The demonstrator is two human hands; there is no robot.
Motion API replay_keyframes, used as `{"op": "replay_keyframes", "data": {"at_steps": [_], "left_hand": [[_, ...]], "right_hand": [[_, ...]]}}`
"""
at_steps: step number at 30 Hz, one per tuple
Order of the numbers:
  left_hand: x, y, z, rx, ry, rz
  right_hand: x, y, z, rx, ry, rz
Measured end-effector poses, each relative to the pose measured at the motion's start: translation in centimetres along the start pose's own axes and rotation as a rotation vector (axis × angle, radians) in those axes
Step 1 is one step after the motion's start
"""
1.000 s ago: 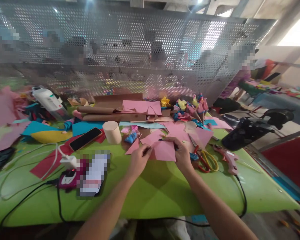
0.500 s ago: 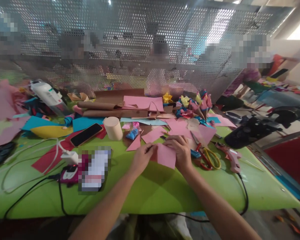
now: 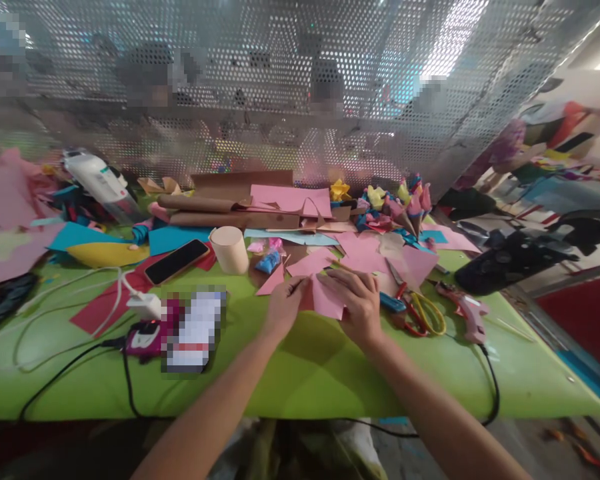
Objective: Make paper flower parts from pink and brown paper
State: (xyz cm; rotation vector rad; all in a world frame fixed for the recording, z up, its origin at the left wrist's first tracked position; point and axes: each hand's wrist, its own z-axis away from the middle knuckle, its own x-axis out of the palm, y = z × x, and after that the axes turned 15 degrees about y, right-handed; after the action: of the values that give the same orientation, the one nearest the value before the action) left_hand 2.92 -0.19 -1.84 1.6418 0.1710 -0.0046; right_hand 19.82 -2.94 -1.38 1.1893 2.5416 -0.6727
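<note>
A piece of pink paper [image 3: 326, 297], bent along a crease, is held between my two hands above the green table. My left hand [image 3: 286, 301] pinches its left edge between thumb and fingers. My right hand [image 3: 357, 300] grips the right side, its fingers lying across the top of the sheet; the thumb is hidden. Behind the hands lie more pink sheets [image 3: 360, 248] and a small pink triangle [image 3: 272, 281]. Scissors with yellow and red handles [image 3: 427, 313] rest just right of my right hand, beside a blue-handled tool [image 3: 392, 303].
On the green table [image 3: 325, 380], a glue gun [image 3: 473, 319] lies at right near a black bottle [image 3: 495, 263]. To the left are a cream roll [image 3: 230, 251], a dark phone [image 3: 177, 261], a blurred-screen phone [image 3: 193, 333] and cables. A perforated metal panel [image 3: 260, 87] stands behind.
The pink paper was nearly flat; it is now bent and shows a narrower face. My right hand's fingers have moved over its top. The camera view has shifted slightly.
</note>
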Motion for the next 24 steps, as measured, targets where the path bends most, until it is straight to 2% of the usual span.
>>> {"op": "replay_keyframes", "data": {"at_steps": [8,13,18,20,22,24], "left_hand": [[-0.15,0.47,0.14,0.026,0.032,-0.005],[0.05,0.49,0.38,0.063,-0.008,-0.018],[0.09,0.66,0.58,0.036,-0.026,-0.025],[0.02,0.66,0.43,0.060,0.032,-0.029],[-0.10,0.62,0.21,0.100,0.128,-0.033],[-0.24,0.51,0.01,0.142,0.226,-0.026]], "right_hand": [[0.07,0.01,-0.19,0.042,-0.048,-0.096],[0.18,0.25,0.13,0.112,0.010,-0.074],[0.10,0.22,0.21,0.145,0.062,-0.095],[0.02,0.09,0.03,0.169,0.077,-0.085],[-0.06,-0.06,-0.20,0.230,0.146,-0.089],[-0.07,-0.22,-0.33,0.383,0.230,-0.161]]}}
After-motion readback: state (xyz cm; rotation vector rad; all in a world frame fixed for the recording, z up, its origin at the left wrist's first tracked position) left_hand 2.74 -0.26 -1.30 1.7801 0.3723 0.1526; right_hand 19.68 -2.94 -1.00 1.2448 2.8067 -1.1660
